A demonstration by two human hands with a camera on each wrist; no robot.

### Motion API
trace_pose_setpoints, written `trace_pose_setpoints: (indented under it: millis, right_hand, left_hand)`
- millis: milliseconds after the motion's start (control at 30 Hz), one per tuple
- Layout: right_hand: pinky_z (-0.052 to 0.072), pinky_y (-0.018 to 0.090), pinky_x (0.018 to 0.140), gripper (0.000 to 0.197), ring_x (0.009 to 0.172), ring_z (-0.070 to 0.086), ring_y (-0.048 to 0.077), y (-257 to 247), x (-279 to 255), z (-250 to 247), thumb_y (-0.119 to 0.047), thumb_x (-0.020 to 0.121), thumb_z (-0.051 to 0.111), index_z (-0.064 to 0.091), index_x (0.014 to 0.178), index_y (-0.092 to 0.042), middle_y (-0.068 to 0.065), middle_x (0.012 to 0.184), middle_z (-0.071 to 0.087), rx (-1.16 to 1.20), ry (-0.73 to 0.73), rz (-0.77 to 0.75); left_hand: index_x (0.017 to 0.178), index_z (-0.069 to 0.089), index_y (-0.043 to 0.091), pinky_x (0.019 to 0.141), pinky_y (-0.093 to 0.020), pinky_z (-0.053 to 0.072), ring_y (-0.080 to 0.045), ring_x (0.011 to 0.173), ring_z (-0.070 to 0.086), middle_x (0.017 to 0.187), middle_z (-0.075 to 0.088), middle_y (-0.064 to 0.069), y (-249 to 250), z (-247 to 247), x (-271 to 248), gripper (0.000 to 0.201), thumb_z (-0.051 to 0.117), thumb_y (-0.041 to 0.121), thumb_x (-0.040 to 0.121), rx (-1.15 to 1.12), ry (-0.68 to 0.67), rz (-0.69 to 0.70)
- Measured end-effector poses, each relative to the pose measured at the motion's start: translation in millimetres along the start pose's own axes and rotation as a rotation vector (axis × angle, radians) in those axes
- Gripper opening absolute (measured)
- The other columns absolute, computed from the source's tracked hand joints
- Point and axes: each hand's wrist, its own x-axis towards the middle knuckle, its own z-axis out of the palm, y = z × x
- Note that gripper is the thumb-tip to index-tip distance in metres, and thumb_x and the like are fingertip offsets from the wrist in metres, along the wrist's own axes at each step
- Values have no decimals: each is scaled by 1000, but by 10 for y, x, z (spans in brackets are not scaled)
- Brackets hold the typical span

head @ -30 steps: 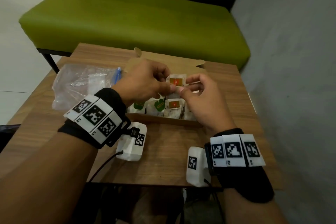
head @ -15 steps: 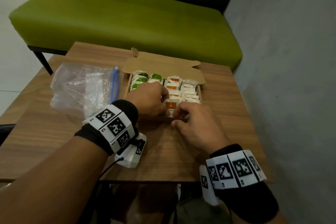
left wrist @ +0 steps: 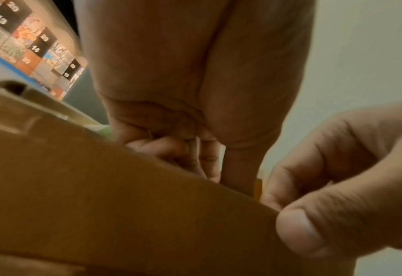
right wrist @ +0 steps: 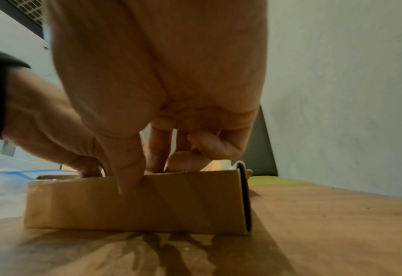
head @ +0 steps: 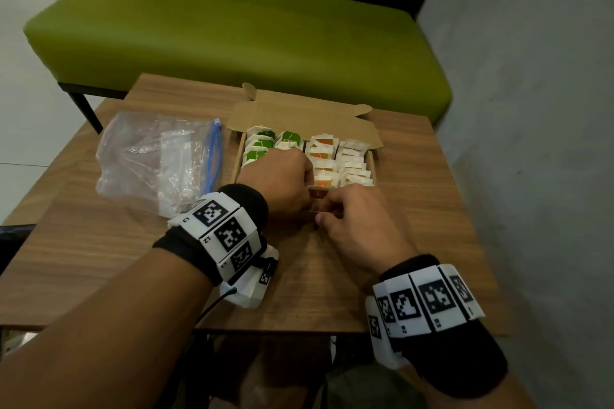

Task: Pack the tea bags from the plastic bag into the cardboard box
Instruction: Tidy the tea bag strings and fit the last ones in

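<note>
Pinching one red-labelled tea bag [head: 318, 192] between curled fingertips, the left hand [head: 285, 176] and right hand [head: 357, 222] meet at the cardboard box [head: 299, 113] near wall, right thumb outside.

We see dim, even indoor light; soft shadows under the box [right wrist: 134, 201]; wrist views blur close up, edges bend.

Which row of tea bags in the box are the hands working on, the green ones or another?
Not the green rows. Both hands meet at the near end of the orange-tagged row, third from the left, where one orange-tagged tea bag sits between their fingertips.
</note>
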Motion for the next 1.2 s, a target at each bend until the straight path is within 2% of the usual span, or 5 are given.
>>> trace_pose_setpoints:
  millis: [467,767,967,1100,1200]
  right_hand:
    - [41,20,66,9,95,55,5,20,-43,-17,-37,95,65,72,101,-33,-10,106,64,62,18,30]
    - [54,39,84,15,101,59,10,36,-36,3,-43,98,59,71,104,-36,-10,107,66,-36,16,21]
    - [35,17,63,14,97,53,5,44,-39,23,-41,98,59,71,104,-35,-11,112,64,-39,18,-19]
    - [39,19,71,12,98,54,4,81,-110,-24,-40,97,60,66,105,-33,-13,110,59,126,191,15]
    - [49,28,81,12,98,56,7,169,-150,-91,-34,99,59,63,110,-32,-11,111,60,189,377,95]
  left_hand:
    - [71,63,27,67,-30,43,-15,75,56,72,58,7,-4,12,58,18,70,33,88,51,-37,59]
    - [79,60,24,71,-36,55,-18,81,59,82,60,4,23,62,56,20,77,34,77,68,80,39]
    - [85,59,23,75,-39,56,-19,85,61,87,62,2,5,55,42,28,77,42,74,84,134,32]
    - [89,59,22,70,-36,55,-16,78,61,83,63,3,49,-92,-51,42,69,62,78,34,254,76]
    - [97,62,20,72,-31,53,-13,79,61,88,64,2,11,-310,-160,25,65,43,89,-14,395,68]
